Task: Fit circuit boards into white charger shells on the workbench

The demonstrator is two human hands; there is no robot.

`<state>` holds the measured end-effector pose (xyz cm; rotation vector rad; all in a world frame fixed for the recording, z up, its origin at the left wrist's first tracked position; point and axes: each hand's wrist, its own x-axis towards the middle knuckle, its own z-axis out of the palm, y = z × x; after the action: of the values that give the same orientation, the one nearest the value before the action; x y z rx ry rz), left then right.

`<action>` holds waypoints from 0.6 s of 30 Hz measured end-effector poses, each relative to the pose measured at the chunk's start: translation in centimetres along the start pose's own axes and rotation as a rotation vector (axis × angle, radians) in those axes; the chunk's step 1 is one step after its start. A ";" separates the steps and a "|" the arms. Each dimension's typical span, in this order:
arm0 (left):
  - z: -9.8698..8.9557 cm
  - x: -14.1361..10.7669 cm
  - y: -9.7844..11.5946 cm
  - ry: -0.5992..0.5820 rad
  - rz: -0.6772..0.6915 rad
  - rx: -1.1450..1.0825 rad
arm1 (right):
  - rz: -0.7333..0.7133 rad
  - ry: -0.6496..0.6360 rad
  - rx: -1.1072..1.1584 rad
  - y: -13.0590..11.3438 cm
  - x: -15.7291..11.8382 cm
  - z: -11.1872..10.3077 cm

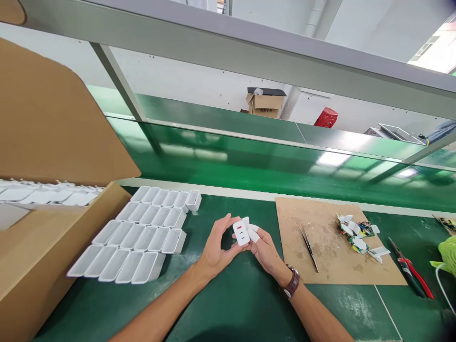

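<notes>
Near the middle of the green bench, my left hand (pixel 217 244) is closed on a white charger housing (pixel 241 232), fingers at its upper edge and thumb at its lower edge. Its port face, with one red port and two dark slots, is turned towards the camera. My right hand (pixel 264 248), with white covers on some fingertips, pinches the right side of the same housing. A wristwatch is on the right wrist. To the left stand rows of white open-topped cases (pixel 133 235). Tweezers (pixel 309 249) lie on a brown board (pixel 295 213) to the right.
Circuit boards with white pieces (pixel 359 232) lie on the brown board. Red-handled pliers (pixel 411 270) are right of it, near a light green bundle (pixel 448 254). A large cardboard box (pixel 64 237) fills the left side. A metal rail (pixel 228 42) crosses above the bench.
</notes>
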<state>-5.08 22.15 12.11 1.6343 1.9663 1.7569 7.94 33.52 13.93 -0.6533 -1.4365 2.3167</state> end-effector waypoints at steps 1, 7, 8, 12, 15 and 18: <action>0.0 0.0 0.0 -0.004 -0.010 0.000 | 0.001 -0.002 0.000 0.0 0.0 0.0; -0.1 -0.1 -0.1 -0.050 -0.070 -0.015 | -0.065 0.013 -0.082 0.3 -0.1 -0.2; -0.1 -0.2 -0.1 -0.060 -0.082 -0.024 | -0.139 0.046 -0.157 0.4 -0.1 -0.4; -0.3 -0.2 -0.1 -0.156 -0.138 -0.111 | -0.596 0.113 -0.727 0.8 0.0 -1.8; -0.3 -0.3 -0.1 -0.235 -0.188 -0.207 | -0.787 0.019 -1.086 0.8 0.1 -2.7; -0.3 -0.3 -0.2 -0.256 -0.226 -0.266 | -0.831 -0.006 -1.200 0.6 0.1 -2.8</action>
<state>-5.23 21.80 11.90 1.4090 1.6502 1.5593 9.35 35.36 12.27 -0.1835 -2.4082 0.7060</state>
